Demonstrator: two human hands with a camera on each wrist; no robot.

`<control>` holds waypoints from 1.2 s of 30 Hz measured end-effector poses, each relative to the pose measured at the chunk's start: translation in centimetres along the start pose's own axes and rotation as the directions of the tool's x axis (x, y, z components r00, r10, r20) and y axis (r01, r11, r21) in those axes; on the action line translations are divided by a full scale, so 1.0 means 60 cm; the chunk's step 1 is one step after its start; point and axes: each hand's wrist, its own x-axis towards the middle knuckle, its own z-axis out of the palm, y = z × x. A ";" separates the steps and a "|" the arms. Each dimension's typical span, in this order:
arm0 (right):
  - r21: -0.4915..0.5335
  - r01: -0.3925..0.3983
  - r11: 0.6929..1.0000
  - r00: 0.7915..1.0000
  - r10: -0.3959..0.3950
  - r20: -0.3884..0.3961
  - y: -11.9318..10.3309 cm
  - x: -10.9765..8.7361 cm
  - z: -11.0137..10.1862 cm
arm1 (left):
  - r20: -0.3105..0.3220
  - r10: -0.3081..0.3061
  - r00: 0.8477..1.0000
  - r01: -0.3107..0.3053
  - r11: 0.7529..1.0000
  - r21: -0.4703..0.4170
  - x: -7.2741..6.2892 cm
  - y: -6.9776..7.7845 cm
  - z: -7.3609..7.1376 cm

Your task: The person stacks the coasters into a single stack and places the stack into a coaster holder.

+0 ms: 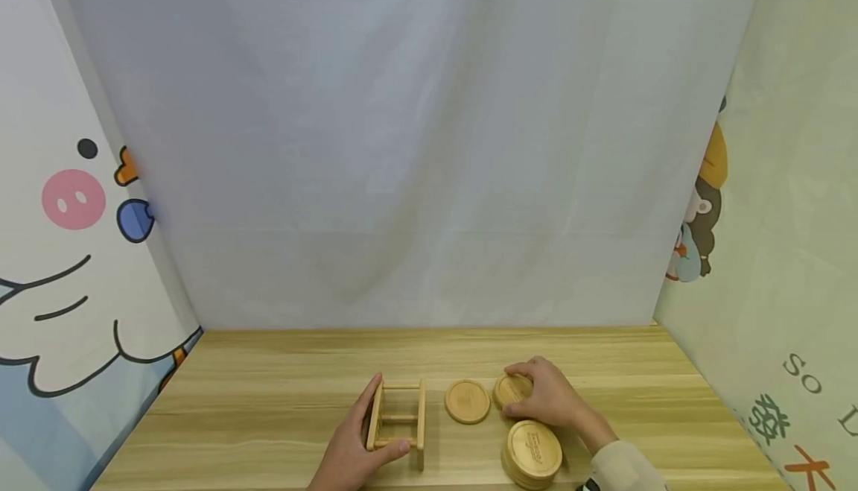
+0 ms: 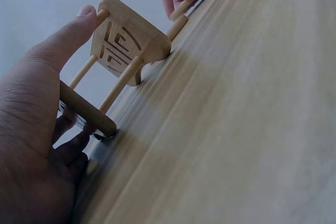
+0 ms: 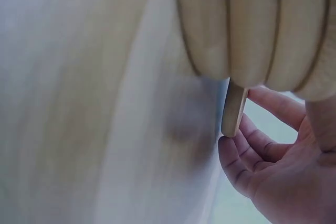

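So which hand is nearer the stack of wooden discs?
Right. The right hand is just beyond the stack, holding a single disc; the left hand is farther, to the stack's left, holding the wooden rack.

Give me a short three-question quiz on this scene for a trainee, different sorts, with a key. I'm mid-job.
1. Multiple choice: what does the left grip hold?
A) the stack of coasters
B) the wooden rack
C) the loose coaster

2. True or false: the stack of coasters stands inside the wooden rack.

3. Fill the gap: in the head view, the loose coaster lies between the wooden rack and the ___ grip.

Key:
1. B
2. False; it stands outside the rack, nearer the person than the loose coaster.
3. Right; the right grip holds another coaster.
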 end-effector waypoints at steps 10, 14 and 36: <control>0.012 0.010 1.000 0.999 -0.010 -0.032 0.003 -0.002 -0.007 | 0.008 -0.006 1.000 0.007 1.000 -0.021 0.000 0.000 0.000; 0.016 0.020 1.000 0.998 -0.019 -0.052 0.005 -0.004 -0.009 | 0.006 -0.004 1.000 0.004 1.000 -0.022 0.000 -0.001 0.000; 0.033 -0.008 0.999 0.982 0.014 -0.188 -0.012 -0.023 -0.016 | -0.002 -0.005 1.000 0.005 1.000 -0.007 0.000 -0.004 0.000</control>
